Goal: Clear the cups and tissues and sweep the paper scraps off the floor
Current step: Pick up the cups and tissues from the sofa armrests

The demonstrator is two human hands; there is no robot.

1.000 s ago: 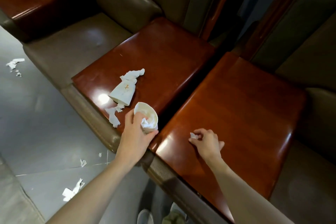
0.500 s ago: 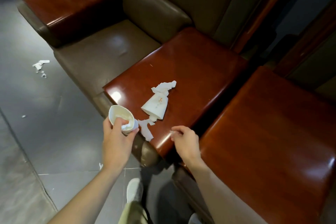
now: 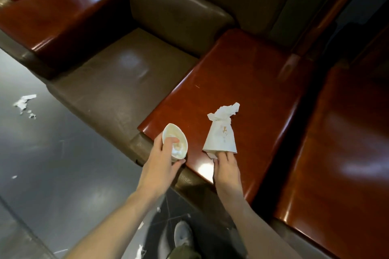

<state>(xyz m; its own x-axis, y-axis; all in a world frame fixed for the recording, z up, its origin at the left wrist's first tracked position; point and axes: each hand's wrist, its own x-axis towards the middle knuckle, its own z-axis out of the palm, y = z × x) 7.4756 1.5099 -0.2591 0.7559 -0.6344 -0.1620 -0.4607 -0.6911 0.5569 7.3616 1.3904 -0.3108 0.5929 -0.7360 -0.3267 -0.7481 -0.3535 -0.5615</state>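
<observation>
Head view. Step in hand: clearing the table point(image 3: 252, 73). Your left hand point(image 3: 160, 161) grips the upright paper cup point(image 3: 179, 139), tissue wad inside, at the table's near corner. Your right hand point(image 3: 226, 167) reaches to the flattened cup point(image 3: 221, 139) lying on the table; whether it pinches, cannot tell. Next, probably: grasp it together with its tissue point(image 3: 226, 110). Count: two cups; floor scraps point(image 3: 24, 102) in at least three patches.

Brown leather seat point(image 3: 126, 78) btwn glossy wood tabletops point(image 3: 242, 73), grey floor point(image 3: 52, 164).
</observation>
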